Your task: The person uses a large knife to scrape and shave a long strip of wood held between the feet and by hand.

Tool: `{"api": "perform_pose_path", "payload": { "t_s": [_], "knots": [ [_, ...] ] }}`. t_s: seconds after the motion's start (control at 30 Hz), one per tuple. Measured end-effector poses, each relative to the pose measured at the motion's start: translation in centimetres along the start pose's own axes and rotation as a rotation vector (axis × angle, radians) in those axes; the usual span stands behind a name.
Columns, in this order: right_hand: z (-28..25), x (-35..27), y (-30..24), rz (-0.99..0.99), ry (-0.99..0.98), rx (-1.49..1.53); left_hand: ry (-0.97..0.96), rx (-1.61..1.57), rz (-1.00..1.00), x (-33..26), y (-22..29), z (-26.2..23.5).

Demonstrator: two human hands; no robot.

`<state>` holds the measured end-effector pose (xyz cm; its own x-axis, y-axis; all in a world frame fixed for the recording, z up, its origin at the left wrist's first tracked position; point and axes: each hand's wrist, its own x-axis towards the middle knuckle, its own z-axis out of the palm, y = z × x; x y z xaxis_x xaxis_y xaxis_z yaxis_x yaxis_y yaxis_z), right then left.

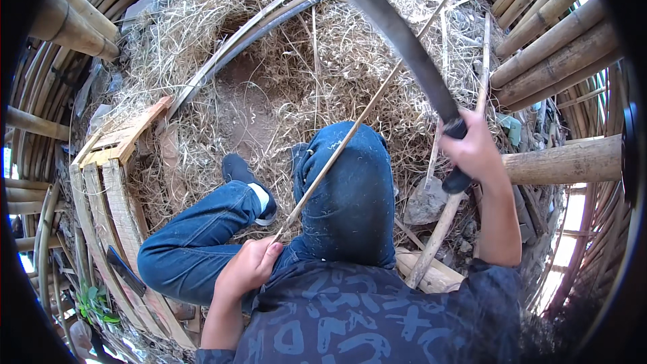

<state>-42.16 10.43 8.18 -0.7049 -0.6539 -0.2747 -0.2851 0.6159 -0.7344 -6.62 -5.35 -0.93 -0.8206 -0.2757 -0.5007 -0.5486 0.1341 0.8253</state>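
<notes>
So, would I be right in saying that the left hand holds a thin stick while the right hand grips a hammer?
Not quite: the right hand grips a machete, not a hammer, as the head view shows. The left hand does hold a thin stick.

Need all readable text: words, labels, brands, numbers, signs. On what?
Dark shirt: large blue-grey lettering across it, broken up by folds; wording not copied here.
Machete in the right hand: blurred, no marking legible.
Thin strip in the left hand: none visible.
No sign or number readable elsewhere.
</notes>
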Motion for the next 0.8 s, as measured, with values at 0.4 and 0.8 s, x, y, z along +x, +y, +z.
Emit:
{"api": "perform_pose_path", "payload": {
  "t_s": [0.4,0.8],
  "knots": [
    [2.1,1.2,-2.0,-0.147,-0.125,-0.189,-0.018,-0.036,-0.012,0.4,-0.4,-0.1],
    [2.8,0.6,-1.7,-0.144,-0.117,-0.239,-0.023,-0.112,0.047,0.5,-1.5,0.1]
  ]
}}
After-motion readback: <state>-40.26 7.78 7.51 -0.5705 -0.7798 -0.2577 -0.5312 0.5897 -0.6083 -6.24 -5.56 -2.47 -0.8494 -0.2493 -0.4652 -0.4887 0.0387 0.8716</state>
